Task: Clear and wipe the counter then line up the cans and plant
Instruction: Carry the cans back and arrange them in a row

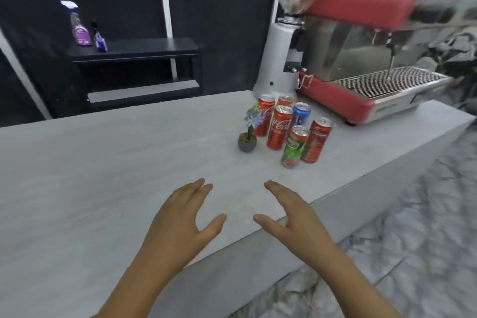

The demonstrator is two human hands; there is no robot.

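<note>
Both hands are empty, with fingers straight and spread: the left hand [178, 217] and the right hand [291, 214] float over the counter [103, 162]. At 1 o'clock from them stand 6 cans [280, 127] in a tight bunch, with the little plant [248, 134] just beside them at 9 o'clock. The cans look smooth, hard and maybe slippery, so hold each around its middle. The plant looks light and tippy; hold it by the pot.
</note>
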